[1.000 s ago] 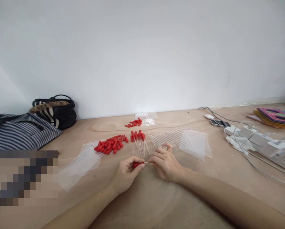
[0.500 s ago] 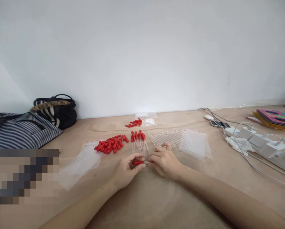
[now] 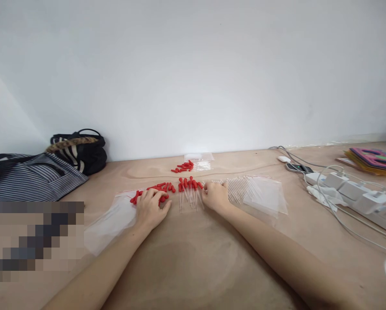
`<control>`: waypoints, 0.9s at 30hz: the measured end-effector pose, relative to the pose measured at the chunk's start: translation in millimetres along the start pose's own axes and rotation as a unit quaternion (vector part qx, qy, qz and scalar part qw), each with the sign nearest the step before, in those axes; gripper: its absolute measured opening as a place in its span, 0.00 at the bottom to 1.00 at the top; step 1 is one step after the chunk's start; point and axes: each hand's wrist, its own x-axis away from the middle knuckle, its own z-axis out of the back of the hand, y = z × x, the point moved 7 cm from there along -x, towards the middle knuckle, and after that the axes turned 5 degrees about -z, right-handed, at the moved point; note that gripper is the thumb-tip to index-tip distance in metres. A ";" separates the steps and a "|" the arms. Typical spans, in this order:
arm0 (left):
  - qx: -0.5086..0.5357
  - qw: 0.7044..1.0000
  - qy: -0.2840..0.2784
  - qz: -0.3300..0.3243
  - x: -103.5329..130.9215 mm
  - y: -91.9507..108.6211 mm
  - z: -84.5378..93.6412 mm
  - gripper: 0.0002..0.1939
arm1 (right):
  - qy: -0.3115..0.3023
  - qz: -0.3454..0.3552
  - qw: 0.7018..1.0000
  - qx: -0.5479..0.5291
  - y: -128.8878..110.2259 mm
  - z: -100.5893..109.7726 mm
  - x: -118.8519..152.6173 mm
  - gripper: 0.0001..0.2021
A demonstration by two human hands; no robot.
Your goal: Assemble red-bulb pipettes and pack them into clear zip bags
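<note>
Nearest, 2 bare forearms reach in over the tabletop point(image 3: 193, 262) toward the dropper cluster point(image 3: 185, 184), a group of thin clear stems capped with red bulbs. To the near left of the cluster, a few clear bags point(image 3: 107, 224) lie flat. The left grip point(image 3: 154, 204) is left of the cluster, thumb spread away from the fingers, which rest over the loose red bulbs point(image 3: 136, 198); the bulbs lie beneath and just beyond it, and its fingertips are partly hidden among them. The right grip point(image 3: 215, 194) is just right of the cluster, fingers bent downward; I cannot tell whether it pinches anything. 1 red-capped dropper lies just beside its left edge, and the loose clear tubes point(image 3: 238, 189) spread just beyond and right of it. Farther right of the cluster lie more clear bags point(image 3: 273, 200), then a crumpled tissue point(image 3: 325, 196) and a power strip point(image 3: 381, 221) with white chargers point(image 3: 335, 180). Beyond the cluster is a small pile of red pieces point(image 3: 184, 166). Far left of it are a striped bag point(image 3: 41, 176) and a black bag point(image 3: 96, 157); behind everything stands the wall point(image 3: 193, 77).
</note>
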 end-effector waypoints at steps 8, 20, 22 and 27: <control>-0.044 0.998 0.003 -0.049 -5.1 0.3 -6.8 0.10 | -0.006 0.023 1.000 0.001 -5.2 -1.7 1.2 0.11; 0.056 0.992 0.036 -0.104 -5.7 12.0 -0.3 0.12 | -0.030 -0.029 0.998 -0.041 29.6 12.2 -12.6 0.07; 0.120 0.983 0.041 -0.136 -1.1 22.5 4.5 0.13 | -0.030 -0.022 0.999 -0.039 25.5 9.6 -10.8 0.07; 0.271 0.916 -0.124 -0.269 22.2 67.2 3.4 0.15 | -0.026 -0.014 1.000 0.002 14.7 2.1 -8.1 0.10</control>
